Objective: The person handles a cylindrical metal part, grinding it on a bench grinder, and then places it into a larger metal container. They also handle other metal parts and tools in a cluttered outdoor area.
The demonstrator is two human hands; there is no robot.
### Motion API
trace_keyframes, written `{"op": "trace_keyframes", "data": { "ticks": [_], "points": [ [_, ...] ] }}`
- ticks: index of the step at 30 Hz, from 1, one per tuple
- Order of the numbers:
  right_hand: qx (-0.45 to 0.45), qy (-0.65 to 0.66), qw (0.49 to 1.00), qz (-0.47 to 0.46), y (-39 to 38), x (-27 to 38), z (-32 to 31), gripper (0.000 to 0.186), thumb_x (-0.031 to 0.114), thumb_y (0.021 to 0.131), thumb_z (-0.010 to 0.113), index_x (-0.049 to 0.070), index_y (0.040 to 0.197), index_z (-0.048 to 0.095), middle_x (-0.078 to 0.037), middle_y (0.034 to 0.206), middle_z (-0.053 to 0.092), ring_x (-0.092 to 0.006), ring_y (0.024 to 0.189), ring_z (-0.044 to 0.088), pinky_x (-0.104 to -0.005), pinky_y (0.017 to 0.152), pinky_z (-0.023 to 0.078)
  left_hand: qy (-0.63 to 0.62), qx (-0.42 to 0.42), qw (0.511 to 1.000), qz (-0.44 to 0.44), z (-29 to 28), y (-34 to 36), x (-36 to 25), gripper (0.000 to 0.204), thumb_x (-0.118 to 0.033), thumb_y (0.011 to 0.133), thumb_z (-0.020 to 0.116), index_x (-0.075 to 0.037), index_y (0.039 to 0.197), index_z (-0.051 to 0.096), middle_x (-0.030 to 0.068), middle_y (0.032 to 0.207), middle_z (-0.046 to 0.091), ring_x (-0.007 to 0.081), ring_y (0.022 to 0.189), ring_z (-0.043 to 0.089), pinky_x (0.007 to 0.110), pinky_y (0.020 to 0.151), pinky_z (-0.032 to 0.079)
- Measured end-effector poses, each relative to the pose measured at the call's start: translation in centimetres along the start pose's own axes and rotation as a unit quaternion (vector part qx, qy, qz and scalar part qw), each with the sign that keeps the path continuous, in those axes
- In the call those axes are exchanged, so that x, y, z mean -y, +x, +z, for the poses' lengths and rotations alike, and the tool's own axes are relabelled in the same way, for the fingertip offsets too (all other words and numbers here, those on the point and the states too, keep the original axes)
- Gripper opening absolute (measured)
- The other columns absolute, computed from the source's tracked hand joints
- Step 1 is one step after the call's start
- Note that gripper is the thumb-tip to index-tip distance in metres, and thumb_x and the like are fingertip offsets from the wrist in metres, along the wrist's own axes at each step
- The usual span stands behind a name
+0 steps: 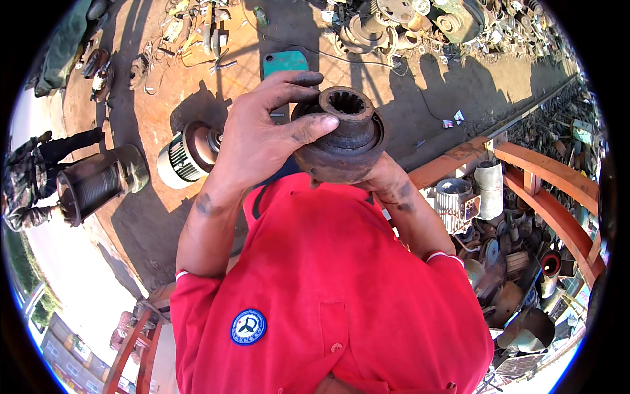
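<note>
Rust-brown round metal hub with a raised collar and a toothed bore (346,148) sits high in my view, in the air before the chest, its collar facing up toward my camera. On my feed the left hand (266,121) is partly curled and has hold of it: the thumb lies against the near side of the collar while the fingers bend around toward the far side. The right hand (382,173) supports the hub from the right and below; most of its fingers are hidden behind the metal, so I cannot tell how far they close. Dark smudges mark both forearms.

Below the hands I see a red short-sleeved shirt (308,243) with a round blue-and-white badge (249,327). Beyond the left hand, a flat teal-green plate (285,63) lies on the brown, stained ground (147,226). Left of the arm is a cream ribbed motor casing (176,164), and farther left a person in camouflage clothing (25,180) is beside a large dark ribbed cylinder (92,184). To my right, orange-red steel beams (554,166) curve past a whitish finned casing (451,205), a grey sheet-metal tube (489,192) and heaped scrap metal.
</note>
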State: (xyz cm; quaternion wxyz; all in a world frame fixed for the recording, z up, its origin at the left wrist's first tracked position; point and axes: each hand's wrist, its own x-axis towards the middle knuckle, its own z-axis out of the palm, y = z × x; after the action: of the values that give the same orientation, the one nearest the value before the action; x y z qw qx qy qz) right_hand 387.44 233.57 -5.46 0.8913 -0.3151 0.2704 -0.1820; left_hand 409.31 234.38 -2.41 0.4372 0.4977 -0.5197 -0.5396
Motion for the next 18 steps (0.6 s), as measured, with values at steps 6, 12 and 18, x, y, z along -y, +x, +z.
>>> {"op": "trace_keyframes", "data": {
  "ticks": [6, 12, 18],
  "points": [
    [-0.053, -0.089, 0.991, -0.080, 0.6, 0.3, 0.2, 0.079, 0.017, 0.080, 0.091, 0.009, 0.147, 0.051, -0.007, 0.143, 0.060, -0.0210, 0.134, 0.056, -0.0398, 0.114, 0.047, 0.067, 0.033, 0.996, 0.044, -0.1, -0.2, -0.6, 0.063, -0.031, 0.073, 0.095, 0.001, 0.122, 0.072, 0.0155, 0.141, 0.061, 0.0258, 0.129, 0.061, 0.039, 0.106, 0.050],
    [-0.031, -0.165, 0.979, -0.118, 1.2, -0.4, -0.8, 0.084, 0.020, 0.079, 0.092, 0.007, 0.150, 0.050, -0.009, 0.145, 0.059, -0.0219, 0.134, 0.057, -0.0410, 0.115, 0.046, 0.101, 0.039, 0.989, 0.104, -0.4, -0.8, -0.7, 0.069, -0.029, 0.064, 0.098, 0.001, 0.120, 0.071, 0.0185, 0.145, 0.056, 0.0311, 0.132, 0.058, 0.042, 0.107, 0.050],
    [-0.001, -0.106, 0.992, -0.074, 1.7, 0.5, 0.5, 0.091, 0.022, 0.078, 0.091, 0.004, 0.153, 0.044, -0.013, 0.147, 0.058, -0.0243, 0.136, 0.056, -0.0415, 0.117, 0.044, 0.101, 0.057, 0.976, 0.184, -2.3, -1.6, -0.9, 0.069, -0.026, 0.062, 0.096, 0.005, 0.118, 0.068, 0.0272, 0.149, 0.050, 0.0396, 0.146, 0.042, 0.052, 0.120, 0.034]
  ]
}}
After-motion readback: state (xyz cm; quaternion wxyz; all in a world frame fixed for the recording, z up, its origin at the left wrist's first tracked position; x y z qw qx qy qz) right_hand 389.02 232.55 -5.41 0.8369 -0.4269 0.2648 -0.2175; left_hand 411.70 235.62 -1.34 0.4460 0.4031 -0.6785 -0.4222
